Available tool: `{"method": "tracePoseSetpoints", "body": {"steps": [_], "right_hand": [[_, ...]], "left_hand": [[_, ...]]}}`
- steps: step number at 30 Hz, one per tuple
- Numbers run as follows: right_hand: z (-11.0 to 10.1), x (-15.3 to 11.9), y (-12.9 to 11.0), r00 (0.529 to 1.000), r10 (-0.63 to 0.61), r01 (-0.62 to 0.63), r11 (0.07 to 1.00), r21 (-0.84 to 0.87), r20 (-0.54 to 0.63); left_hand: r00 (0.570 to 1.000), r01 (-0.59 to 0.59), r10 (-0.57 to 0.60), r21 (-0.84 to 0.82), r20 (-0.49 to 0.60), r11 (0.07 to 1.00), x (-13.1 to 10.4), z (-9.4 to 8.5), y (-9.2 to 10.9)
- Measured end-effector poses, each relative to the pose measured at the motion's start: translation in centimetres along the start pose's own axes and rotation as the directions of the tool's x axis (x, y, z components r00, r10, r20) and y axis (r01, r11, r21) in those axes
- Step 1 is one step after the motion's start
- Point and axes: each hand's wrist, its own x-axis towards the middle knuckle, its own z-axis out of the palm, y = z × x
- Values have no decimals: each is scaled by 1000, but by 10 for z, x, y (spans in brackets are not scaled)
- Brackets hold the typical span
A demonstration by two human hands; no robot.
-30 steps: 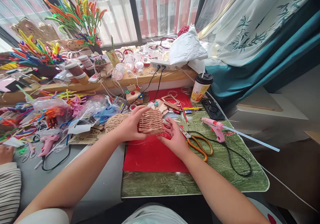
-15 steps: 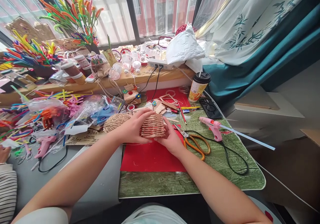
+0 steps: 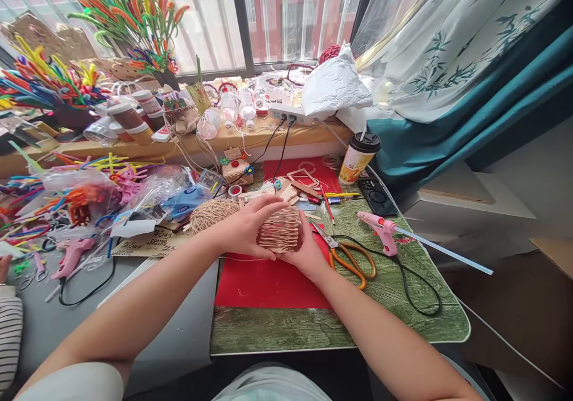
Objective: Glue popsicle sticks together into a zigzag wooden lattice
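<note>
Between my two hands is a small box of stacked wooden sticks (image 3: 278, 230), held just above a red sheet (image 3: 268, 284). My left hand (image 3: 245, 229) grips its left side, thumb low and fingers over the top. On the right side my right hand (image 3: 308, 247) is wrapped round the box, its fingers partly hidden behind. A ball of twine (image 3: 210, 215) lies just beyond my left wrist. Scissors with orange handles (image 3: 347, 255) rest on the green table close to my right hand, blades partly spread.
A pink glue gun (image 3: 380, 231) with a long glue stick and looping cord lies at right. Behind stand a paper cup (image 3: 357, 159) and a phone (image 3: 377, 196). Pipe cleaners and plastic bags (image 3: 147, 192) crowd the left. A person's striped sleeve (image 3: 9, 335) shows at far left.
The stick box has shifted and turned slightly in my hands, which still hold it. The view has moved a little. At far left, the other person's arm shows less.
</note>
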Motion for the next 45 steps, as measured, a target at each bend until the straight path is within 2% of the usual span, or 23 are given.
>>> {"method": "tracePoseSetpoints", "body": {"steps": [4,8,12,18,24,27,29,32,33,34,36,38,42,45], "right_hand": [[-2,0,-2,1000,-11,9,993,120,21],[-3,1,0,999,38,-43,987,155,38],[-2,3,-5,997,66,-72,987,141,47],[0,0,-19,997,18,-25,996,84,81],[-1,1,-16,998,28,-31,998,46,58],[-1,3,-13,999,13,-15,998,58,33],[-1,4,-11,1000,4,-4,997,72,9],[-2,4,-10,999,0,3,996,94,-33],[-3,3,-11,999,-2,7,995,102,-41],[-3,3,-13,999,-5,10,994,112,-45],[-5,0,-19,999,-6,12,992,128,-47],[-7,-2,-26,999,-10,17,991,136,-50],[-17,-4,-45,993,-74,87,986,145,-93],[-31,-3,-60,979,-129,148,981,122,-156]], "left_hand": [[1000,3,-3,15,-10,1000,-1,-1,-2],[999,32,-32,1,-22,1000,-2,-3,-1],[999,38,-38,-14,-23,999,-2,-4,1],[1000,13,-13,-8,-2,1000,0,-6,4],[1000,21,-21,-50,5,999,-2,-1,-4],[999,-7,5,-74,-32,997,-4,-5,-9],[995,-7,1,-61,-96,998,-6,-16,-12],[960,134,-117,51,-255,990,-11,-41,-20],[947,216,-186,90,-260,972,-15,-49,-24],[944,287,-257,130,-207,949,-19,-56,-30],[937,344,-348,186,-7,920,-31,-66,-42],[892,418,-442,200,91,886,-45,-67,-53],[836,527,-543,162,78,834,-69,-56,-64],[814,575,-580,106,32,812,-79,-52,-64]]}}
